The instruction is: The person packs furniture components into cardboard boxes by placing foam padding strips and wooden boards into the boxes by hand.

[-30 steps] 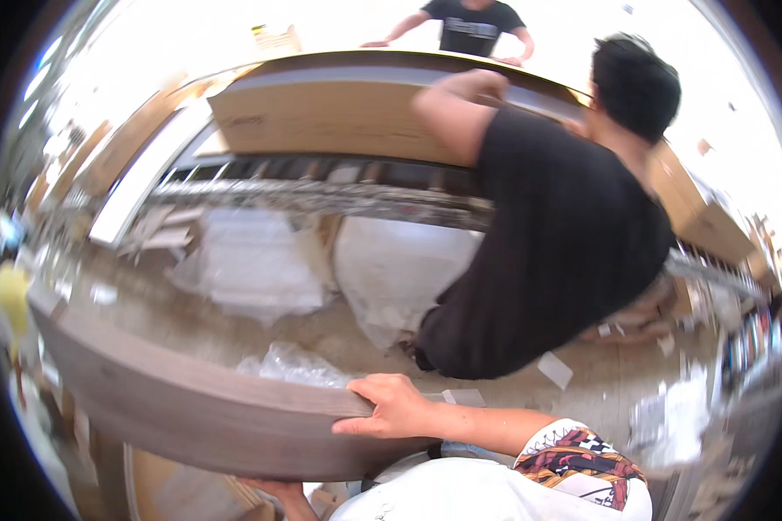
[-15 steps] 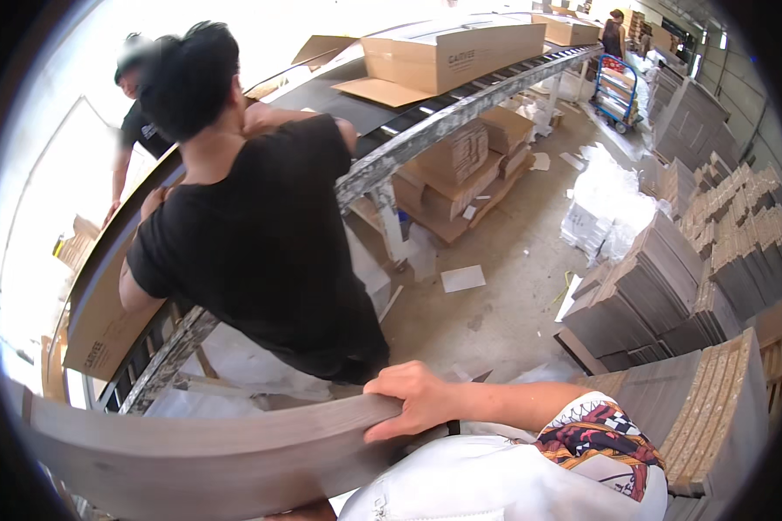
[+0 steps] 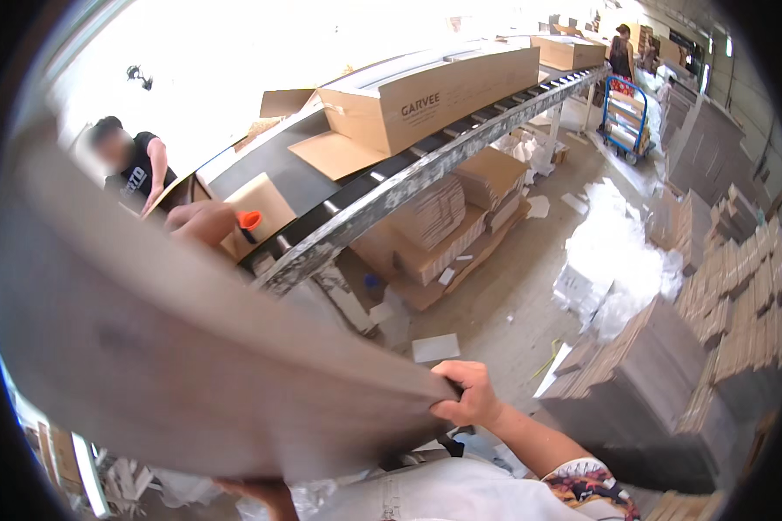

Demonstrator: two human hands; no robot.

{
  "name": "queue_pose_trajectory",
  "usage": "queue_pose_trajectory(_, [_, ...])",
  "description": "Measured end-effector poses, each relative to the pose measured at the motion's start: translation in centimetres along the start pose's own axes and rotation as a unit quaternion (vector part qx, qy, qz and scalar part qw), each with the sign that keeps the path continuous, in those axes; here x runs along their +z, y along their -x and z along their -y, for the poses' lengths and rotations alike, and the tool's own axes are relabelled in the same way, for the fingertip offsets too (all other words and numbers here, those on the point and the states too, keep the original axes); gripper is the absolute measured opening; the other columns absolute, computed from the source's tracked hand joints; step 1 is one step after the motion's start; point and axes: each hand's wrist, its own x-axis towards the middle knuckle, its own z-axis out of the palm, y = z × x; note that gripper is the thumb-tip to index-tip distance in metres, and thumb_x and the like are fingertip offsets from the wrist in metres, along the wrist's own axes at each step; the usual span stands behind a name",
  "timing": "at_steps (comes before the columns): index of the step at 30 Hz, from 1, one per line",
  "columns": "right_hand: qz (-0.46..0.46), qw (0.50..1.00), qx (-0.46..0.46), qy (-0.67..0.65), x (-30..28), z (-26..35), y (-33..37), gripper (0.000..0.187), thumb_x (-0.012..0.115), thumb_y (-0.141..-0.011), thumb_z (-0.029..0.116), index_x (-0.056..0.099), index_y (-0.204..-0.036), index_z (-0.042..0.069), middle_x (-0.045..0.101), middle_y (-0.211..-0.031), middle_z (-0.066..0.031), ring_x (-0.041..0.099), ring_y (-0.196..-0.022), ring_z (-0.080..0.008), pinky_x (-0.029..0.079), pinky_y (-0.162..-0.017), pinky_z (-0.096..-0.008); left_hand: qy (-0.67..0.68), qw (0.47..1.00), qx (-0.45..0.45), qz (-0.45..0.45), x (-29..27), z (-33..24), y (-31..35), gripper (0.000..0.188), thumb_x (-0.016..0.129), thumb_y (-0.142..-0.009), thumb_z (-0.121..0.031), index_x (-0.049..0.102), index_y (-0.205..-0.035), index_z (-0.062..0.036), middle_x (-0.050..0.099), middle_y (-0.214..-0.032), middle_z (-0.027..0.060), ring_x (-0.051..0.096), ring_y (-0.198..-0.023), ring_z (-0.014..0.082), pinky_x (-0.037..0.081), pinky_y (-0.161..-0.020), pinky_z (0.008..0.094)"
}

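Fingers (image 3: pixel 454 371) of the right hand (image 3: pixel 471 392) are curled shut over the near end of a panel (image 3: pixel 191 365), with the thumb against its face; the left hand (image 3: pixel 269 493) reaches under the lower edge at the bottom of the frame, mostly hidden, so I cannot tell how far its fingers close. As far as shows, lifting is done: the panel is held up across the left half of the frame, seemingly borne by both hands, and is not set down. Work remaining nearby looks considerable, judging by many similar panels in stacks (image 3: pixel 634 365) at right and a carton (image 3: pixel 460 95) on the conveyor (image 3: pixel 408 185), top centre, with its end flap hanging open. The panel is broad, flat-faced and grey-brown, its surface smeared by blur; its bowed outline is probably the lens's doing. The carton is stiff, smooth brown cardboard; the conveyor pairs metal rollers with a scuffed, paint-flecked rail. Crumpled white plastic (image 3: pixel 613 252) lies in a glossy heap on the concrete floor (image 3: pixel 495 321), right of centre. At upper left a co-worker (image 3: pixel 135 174) in a dark shirt leans beside the conveyor.
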Motion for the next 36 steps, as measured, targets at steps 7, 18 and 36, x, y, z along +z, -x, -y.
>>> queue_pose_trajectory(7, [-0.129, 0.989, 0.068, -0.040, -14.7, -7.1, -8.3, 0.031, 0.067, -0.074, 0.018, 0.056, -0.097, 0.000, 0.062, -0.074, -0.0072, 0.056, -0.065, -0.0124, 0.045, -0.060, -0.0257, -0.249, 0.963, 0.028, 0.097, 24.0, 16.1, -9.0, 0.080, 0.033, -0.086, -0.065, 0.019, -0.141, -0.0100, 0.024, -0.144, 0.0049, 0.023, -0.131, 0.0224, 0.018, -0.107, 0.0364])
queue_pose_trajectory(18, [-0.289, 0.910, 0.152, -0.255, -27.0, -24.2, -26.0, 0.042, 0.052, -0.090, 0.030, 0.046, -0.119, -0.001, 0.052, -0.115, -0.0077, 0.049, -0.104, -0.0173, 0.039, -0.088, -0.0305, -0.637, 0.711, 0.066, 0.292, 59.7, 37.0, -26.0, 0.079, 0.044, -0.078, -0.069, 0.064, -0.097, 0.0054, 0.062, -0.093, 0.0154, 0.056, -0.088, 0.0200, 0.042, -0.078, 0.0324])
queue_pose_trajectory(36, [-0.242, 0.845, 0.185, -0.439, -52.7, -43.0, -51.9, 0.070, 0.059, -0.075, 0.043, 0.036, -0.129, 0.005, 0.046, -0.122, -0.0103, 0.045, -0.111, -0.0265, 0.040, -0.092, -0.0415, -0.756, 0.528, 0.044, 0.385, 88.2, 65.9, -38.1, 0.099, 0.047, -0.069, -0.077, 0.056, -0.106, 0.0138, 0.053, -0.113, 0.0295, 0.050, -0.109, 0.0357, 0.039, -0.091, 0.0392])
